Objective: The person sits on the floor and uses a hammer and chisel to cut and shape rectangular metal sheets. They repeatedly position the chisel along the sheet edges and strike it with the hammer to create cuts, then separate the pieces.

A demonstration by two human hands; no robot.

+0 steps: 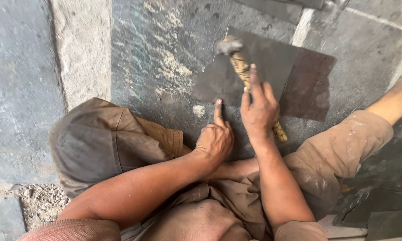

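Right hand (257,111) grip closed on hammer (242,67), left hand (215,139) fingertip pinning metal sheet (272,60), stone floor (156,49)

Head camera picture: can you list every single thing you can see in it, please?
hammer: one, grey head, pale wooden handle, over the grey sheet
grey metal sheet: one, dark grey, flat on the floor
brown metal sheet: one, rusty brown with small holes, under the grey sheet's right edge
dark sheets: a few, dark grey, lower right
stone floor: grey slabs with pale joints
left hand: one, forefinger pressing the grey sheet's near edge
right hand: one, gripping the hammer handle
trousers: brown, dusty, on bent knees
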